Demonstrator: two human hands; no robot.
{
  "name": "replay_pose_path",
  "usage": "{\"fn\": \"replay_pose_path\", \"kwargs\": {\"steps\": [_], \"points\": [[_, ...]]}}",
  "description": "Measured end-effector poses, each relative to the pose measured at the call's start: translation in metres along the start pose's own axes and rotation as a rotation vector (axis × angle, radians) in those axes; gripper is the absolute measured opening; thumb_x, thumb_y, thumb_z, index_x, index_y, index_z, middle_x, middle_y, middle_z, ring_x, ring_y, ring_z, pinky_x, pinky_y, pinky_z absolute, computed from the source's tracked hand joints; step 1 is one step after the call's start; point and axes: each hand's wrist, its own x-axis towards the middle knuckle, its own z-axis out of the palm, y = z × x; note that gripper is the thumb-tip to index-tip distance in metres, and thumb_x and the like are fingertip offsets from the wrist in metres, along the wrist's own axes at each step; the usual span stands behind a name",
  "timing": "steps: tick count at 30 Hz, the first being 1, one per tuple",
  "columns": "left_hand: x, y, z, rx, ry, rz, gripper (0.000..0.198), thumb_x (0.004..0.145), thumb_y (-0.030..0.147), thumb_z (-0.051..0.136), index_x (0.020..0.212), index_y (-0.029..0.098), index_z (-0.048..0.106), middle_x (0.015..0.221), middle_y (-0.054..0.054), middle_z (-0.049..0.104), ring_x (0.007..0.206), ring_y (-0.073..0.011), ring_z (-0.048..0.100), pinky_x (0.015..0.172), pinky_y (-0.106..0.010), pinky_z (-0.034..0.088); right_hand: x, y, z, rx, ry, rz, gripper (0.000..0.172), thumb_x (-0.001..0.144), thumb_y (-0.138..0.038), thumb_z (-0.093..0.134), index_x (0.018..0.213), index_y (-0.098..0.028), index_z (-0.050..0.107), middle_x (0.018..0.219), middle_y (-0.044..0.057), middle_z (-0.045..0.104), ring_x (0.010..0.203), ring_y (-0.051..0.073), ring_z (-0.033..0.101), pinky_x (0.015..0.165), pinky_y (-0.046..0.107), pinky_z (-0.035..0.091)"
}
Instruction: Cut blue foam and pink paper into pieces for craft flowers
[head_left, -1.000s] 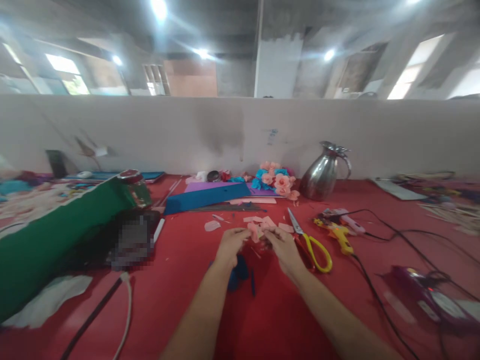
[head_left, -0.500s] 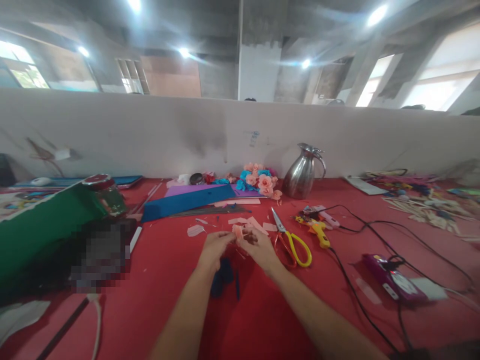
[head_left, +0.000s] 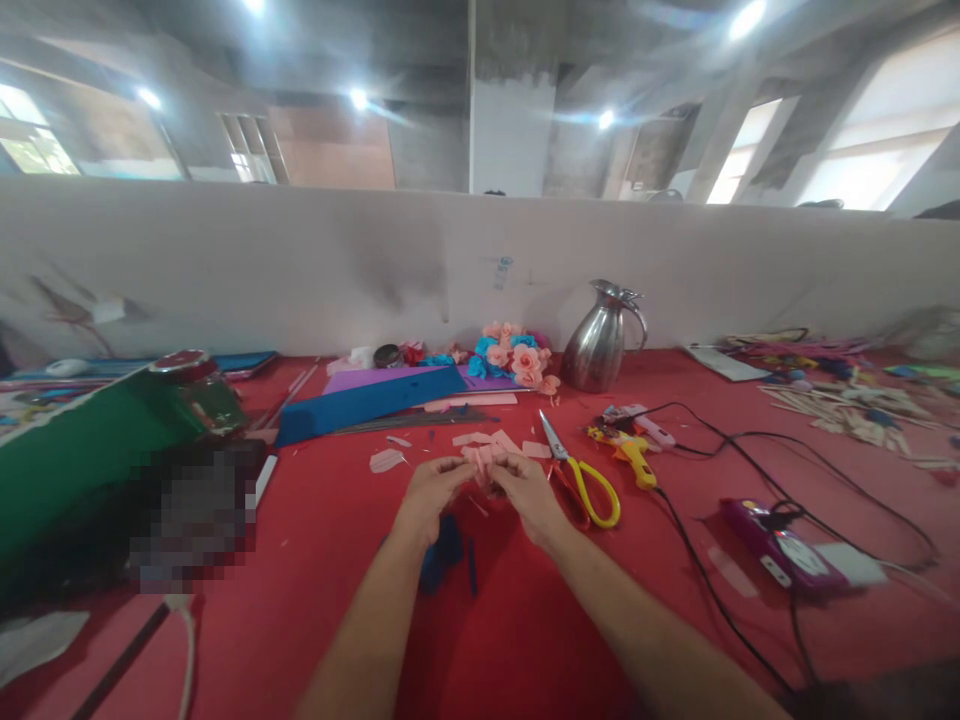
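Long workbench covered in a red cloth [head_left: 525,640], pale partition wall behind it, strip lights overhead, pretty cluttered overall.

The left hand [head_left: 431,492] and the right hand [head_left: 529,490] are brought together at the middle of the bench. Both are closed into a pinch on the same small pink paper piece [head_left: 482,458], which is held just above the cloth between the fingertips. The forearms are stretched forward and angled inward, with the wrists low and the knuckles up. How the piece is folded can't be made out, as it's small and partly hidden by the fingers.

Progress, as a guess: the piece looks bunched but not shaped into a bloom. A few loose pink cut-offs [head_left: 536,450] are scattered just beyond the hands, so plenty looks unused. A cluster of finished paper flowers [head_left: 514,358], pink and blue, is parked at the wall, so some are already done.

A dark blue scrap [head_left: 448,545] is lying under the left wrist. Yellow-handled scissors [head_left: 581,478] are set just beside the right hand, with a yellow glue gun [head_left: 630,450] a bit further out and its black cable [head_left: 697,560] trailing towards the near edge. A steel jug [head_left: 600,338] is stood next to the flowers, and a blue sheet [head_left: 371,400] is laid out on the left.
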Motion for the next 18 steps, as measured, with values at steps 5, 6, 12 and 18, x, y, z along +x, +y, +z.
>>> {"fn": "replay_pose_path", "kwargs": {"steps": [5,6,12,18], "points": [[0.0004,-0.0014,0.0004,0.042,0.002,0.051,0.021,0.053,0.031,0.072,0.060,0.013,0.064,0.042,0.007,0.043,0.039,-0.0039,0.027,0.041,-0.021,0.016,0.0007,0.0011,-0.0001,-0.026,-0.003,-0.036,0.013,0.067,-0.031,0.060,0.065,-0.017,0.061,0.058,-0.001,0.062,0.052,0.011,0.052,0.054,0.023,0.041],[0.0005,-0.0017,0.0004,0.052,0.009,0.063,0.020,0.053,0.030,0.071,0.059,0.013,0.064,0.042,0.007,0.044,0.039,-0.0041,0.027,0.041,-0.021,0.016,0.0007,0.0010,0.0001,-0.025,-0.001,-0.044,0.013,0.067,-0.031,0.060,0.067,-0.018,0.061,0.057,-0.002,0.062,0.051,0.012,0.053,0.054,0.024,0.041],[-0.0009,-0.0004,0.0012,0.078,0.038,0.071,0.015,0.054,0.028,0.069,0.057,0.014,0.064,0.041,0.007,0.044,0.039,-0.0046,0.027,0.042,-0.021,0.018,0.0005,0.0003,0.0012,-0.030,0.007,-0.066,0.010,0.066,-0.027,0.057,0.072,-0.019,0.059,0.056,-0.003,0.061,0.051,0.012,0.053,0.054,0.024,0.043],[-0.0002,-0.0015,0.0019,0.090,0.029,0.092,0.013,0.054,0.028,0.066,0.055,0.015,0.065,0.042,0.005,0.048,0.040,-0.0059,0.031,0.042,-0.021,0.020,0.0038,0.0037,-0.0022,-0.077,0.069,-0.095,0.020,0.066,-0.026,0.057,0.084,-0.020,0.057,0.062,-0.003,0.062,0.054,0.014,0.055,0.056,0.026,0.046]]}}
